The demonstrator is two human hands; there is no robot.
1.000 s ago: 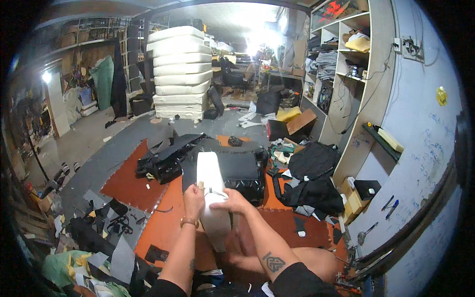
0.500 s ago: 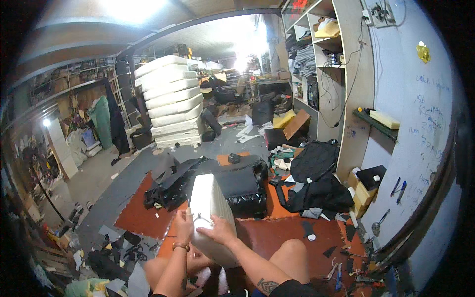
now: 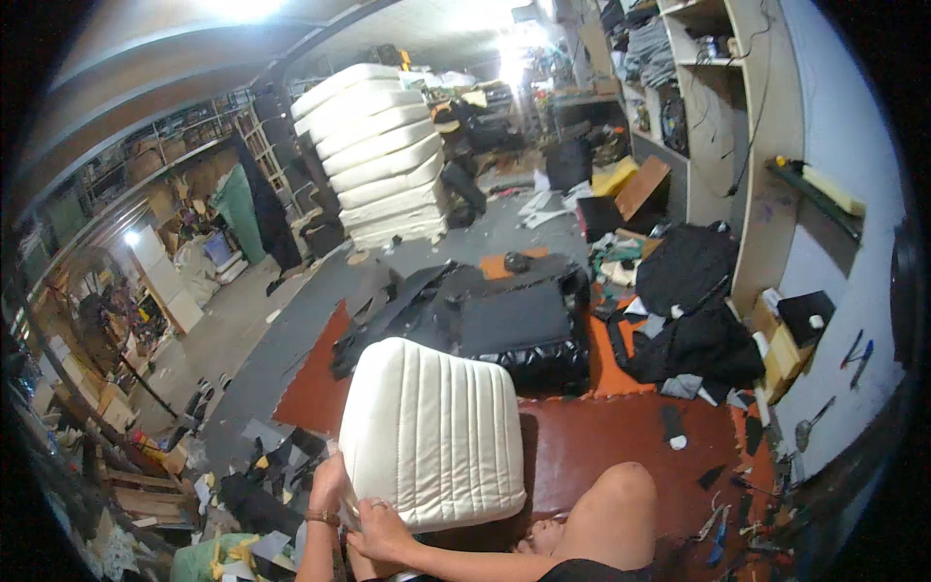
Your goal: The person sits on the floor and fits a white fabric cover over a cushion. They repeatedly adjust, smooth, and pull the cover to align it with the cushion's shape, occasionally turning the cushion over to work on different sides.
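Note:
A white padded seat cushion (image 3: 436, 436) with stitched parallel channels stands tilted in front of me, its broad ribbed face turned toward me. My left hand (image 3: 328, 485), with a bracelet at the wrist, is closed at the cushion's lower left edge. Just beside it, my right hand (image 3: 381, 529), wearing a ring, grips the lower left corner with bent fingers. The cushion's left side and whatever the fingertips pinch there are hidden. Behind the cushion lies a black padded cushion (image 3: 514, 320) with a shiny border, among loose black material.
A reddish-brown sheet (image 3: 601, 456) covers the floor around my bare leg. A tall stack of white cushions (image 3: 383, 155) stands farther back. Black fabric (image 3: 693, 339) is heaped at the right by the shelves (image 3: 766, 175). Scraps (image 3: 262, 495) litter the left, and tools (image 3: 720, 533) lie right.
The white cushion has turned from edge-on to showing its broad ribbed face. Both hands have moved down and left along its edge. The view has shifted, too.

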